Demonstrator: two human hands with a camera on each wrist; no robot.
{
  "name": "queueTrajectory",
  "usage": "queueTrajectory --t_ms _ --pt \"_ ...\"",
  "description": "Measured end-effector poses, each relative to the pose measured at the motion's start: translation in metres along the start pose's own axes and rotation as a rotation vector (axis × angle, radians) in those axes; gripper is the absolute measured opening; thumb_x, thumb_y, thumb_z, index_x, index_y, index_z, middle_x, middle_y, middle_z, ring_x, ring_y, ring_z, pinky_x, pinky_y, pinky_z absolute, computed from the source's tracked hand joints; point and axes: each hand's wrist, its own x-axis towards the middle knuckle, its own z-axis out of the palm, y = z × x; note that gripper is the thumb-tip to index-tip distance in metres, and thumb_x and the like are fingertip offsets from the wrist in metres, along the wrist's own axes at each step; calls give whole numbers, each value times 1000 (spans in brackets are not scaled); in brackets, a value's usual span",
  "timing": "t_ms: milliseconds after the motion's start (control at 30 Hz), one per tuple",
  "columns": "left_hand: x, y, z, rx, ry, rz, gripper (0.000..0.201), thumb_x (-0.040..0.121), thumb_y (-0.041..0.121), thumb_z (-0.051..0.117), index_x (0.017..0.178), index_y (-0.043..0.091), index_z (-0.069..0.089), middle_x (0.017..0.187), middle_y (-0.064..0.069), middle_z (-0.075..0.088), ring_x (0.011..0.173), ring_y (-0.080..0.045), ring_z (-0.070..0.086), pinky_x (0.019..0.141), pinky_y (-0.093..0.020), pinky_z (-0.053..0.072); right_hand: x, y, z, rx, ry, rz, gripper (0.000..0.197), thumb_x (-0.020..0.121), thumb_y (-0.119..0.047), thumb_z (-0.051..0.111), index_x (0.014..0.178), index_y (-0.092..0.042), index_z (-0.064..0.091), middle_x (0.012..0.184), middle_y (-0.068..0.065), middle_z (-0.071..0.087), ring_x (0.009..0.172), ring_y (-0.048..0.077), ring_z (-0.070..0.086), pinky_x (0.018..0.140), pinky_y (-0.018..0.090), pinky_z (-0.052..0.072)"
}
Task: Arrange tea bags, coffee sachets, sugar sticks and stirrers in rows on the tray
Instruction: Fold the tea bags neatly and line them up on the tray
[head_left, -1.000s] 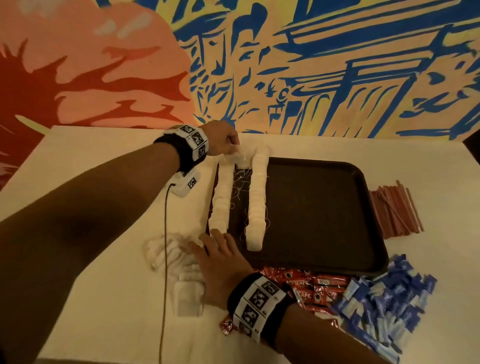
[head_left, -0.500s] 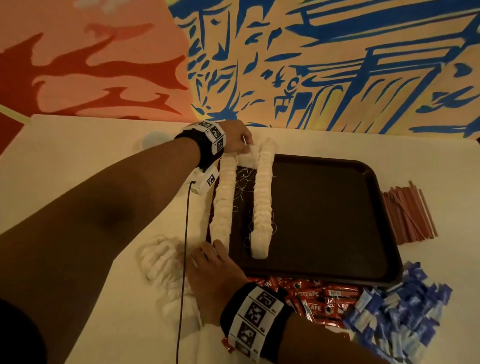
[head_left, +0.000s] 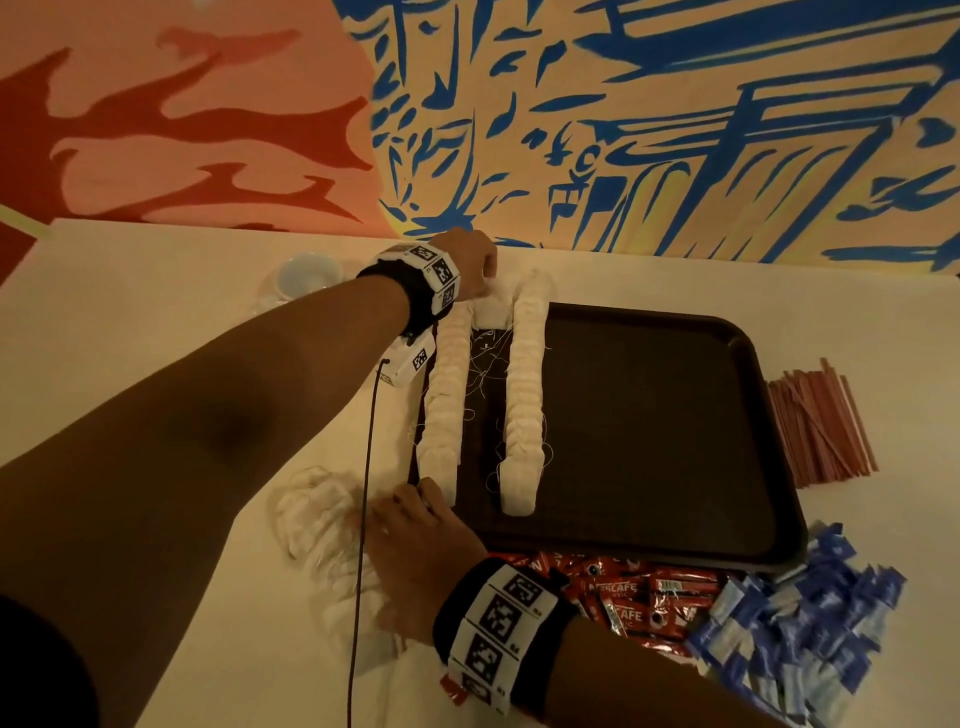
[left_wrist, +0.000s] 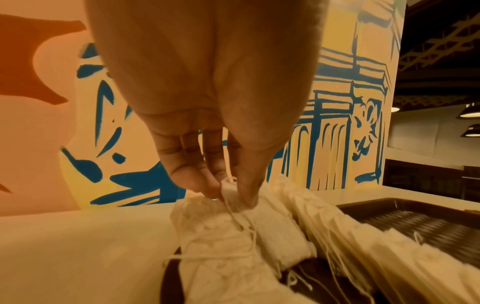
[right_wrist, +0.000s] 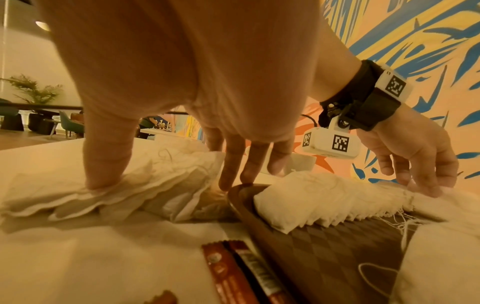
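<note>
A dark brown tray carries two long rows of white tea bags, a left row and a right row. At their far end my left hand pinches the top of one tea bag that lies between the two rows. My right hand sits at the tray's near left corner with straight fingers. Its thumb presses on a loose pile of tea bags on the table. Its fingertips touch the tray's rim.
Red coffee sachets lie along the tray's near edge, with a heap of blue sugar sticks to their right. Red stirrers lie right of the tray. A pale cup stands at the back left. A painted wall rises behind the table.
Both hands stay in nearly the same places. Only the head view has shifted a little.
</note>
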Motion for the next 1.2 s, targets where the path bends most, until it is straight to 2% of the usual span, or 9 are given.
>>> queueTrajectory --t_ms 233,400,533,633,767,900,1033,1133,1200 --pt "-36 -10 -21 -86 50 -48 30 85 38 75 107 29 57 102 7 57 104 -23 61 91 -37 50 2 0 6 28 35 -52 78 86 -52 70 144 -13 37 142 9 48 135 33 34 121 52 9" --pt "-105 -21 -57 -190 97 -62 36 88 38 73 119 22 63 120 1 63 109 -21 59 96 -37 48 5 -3 12 31 67 -71 58 94 -46 58 143 -18 44 137 3 53 132 30 39 120 47 5" --pt "-179 -26 -79 -340 117 -115 31 87 38 74 114 24 67 105 5 67 93 -14 63 82 -30 47 6 -7 9 27 46 -77 46 98 -41 52 138 -17 47 132 4 57 128 29 44 120 46 9" --pt "-234 -28 -78 -421 115 -142 26 87 40 74 109 27 68 97 8 69 84 -8 63 79 -28 48 6 -9 5 59 8 -51 45 93 -41 60 128 -17 46 125 5 60 120 28 50 116 44 16" --pt "-303 -29 -52 -533 72 -182 25 89 39 73 110 26 68 100 7 70 86 -10 66 74 -22 46 -3 -13 -4 279 -34 39 36 92 -27 64 123 -17 49 123 7 60 116 28 54 102 39 38" --pt "-357 -34 -5 -677 73 -280 24 88 42 74 108 31 68 100 10 70 86 -7 67 71 -22 45 -12 -11 -3 496 -55 158 30 85 -23 71 103 -26 48 103 3 65 95 25 63 85 40 55" --pt "-393 -29 45 -853 53 -352 23 89 28 75 111 31 67 103 6 70 78 -4 68 67 -23 46 -22 -5 -4 684 -17 218 43 79 -26 83 113 -23 56 104 -1 63 95 21 62 84 35 53" --pt "-409 -13 67 -1010 17 -408 40 87 21 78 123 27 61 116 4 65 84 -11 69 64 -22 52 -28 -2 -9 841 14 243 52 77 -23 87 121 -17 59 103 -5 60 95 15 58 82 28 47" --pt "-414 -1 75 -1110 -4 -404 53 84 18 81 129 27 56 121 7 64 91 -13 70 69 -25 55 -32 -2 -14 993 2 226 47 77 -19 87 116 -16 61 102 -4 66 98 17 64 85 32 53"
